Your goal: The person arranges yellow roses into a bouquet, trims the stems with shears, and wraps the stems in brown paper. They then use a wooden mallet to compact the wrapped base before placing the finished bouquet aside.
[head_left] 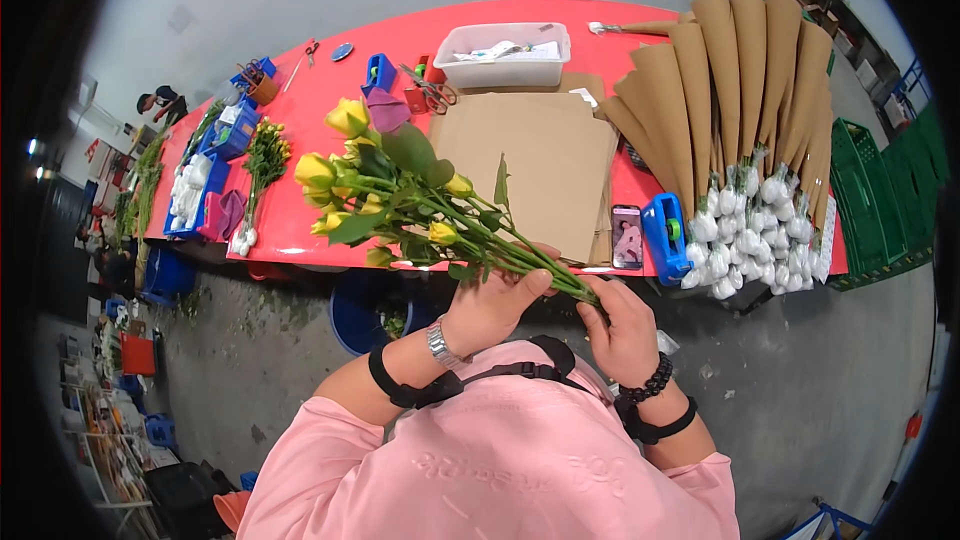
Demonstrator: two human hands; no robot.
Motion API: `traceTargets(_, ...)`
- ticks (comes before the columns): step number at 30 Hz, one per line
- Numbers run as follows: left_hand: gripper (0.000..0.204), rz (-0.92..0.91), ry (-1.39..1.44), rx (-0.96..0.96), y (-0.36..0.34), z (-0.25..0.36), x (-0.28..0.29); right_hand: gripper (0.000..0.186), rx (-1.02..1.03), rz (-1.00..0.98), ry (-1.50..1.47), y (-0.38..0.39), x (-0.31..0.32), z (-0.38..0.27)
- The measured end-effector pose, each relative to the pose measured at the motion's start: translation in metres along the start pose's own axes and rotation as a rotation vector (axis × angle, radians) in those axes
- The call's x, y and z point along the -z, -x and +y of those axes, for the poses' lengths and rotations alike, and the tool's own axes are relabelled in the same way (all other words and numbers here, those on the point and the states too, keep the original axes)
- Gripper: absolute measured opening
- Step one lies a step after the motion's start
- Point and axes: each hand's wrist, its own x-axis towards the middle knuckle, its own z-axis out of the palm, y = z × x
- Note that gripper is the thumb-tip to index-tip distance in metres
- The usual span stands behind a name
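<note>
A bunch of yellow roses with green leaves lies slantwise in front of me, blooms to the upper left and stems toward my body. My left hand is closed round the stems, thumb on top. At the lower stem ends, the fingers of my right hand pinch the bundle. Behind the flowers, a stack of flat brown paper sheets rests on the red table. Just right of the sheets are a phone and a blue tape dispenser.
Brown paper-wrapped bouquets with white-wrapped stem ends crowd the table's right side. A translucent bin and scissors sit at the back. Blue trays stand left, a blue bucket below the edge, green crates at right.
</note>
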Motion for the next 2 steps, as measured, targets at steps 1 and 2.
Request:
traceTargets(1, 0.037, 0.004, 0.03, -0.006, 0.0012, -0.0014, 0.0005, 0.03, 0.014, -0.003, 0.008, -0.0011, 0.0013, -0.0011)
traceTargets(2, 0.038, 0.007, 0.06, -0.011, 0.0026, -0.0027, 0.0007, 0.03, 0.027, -0.005, 0.016, -0.0027, 0.0025, -0.0023)
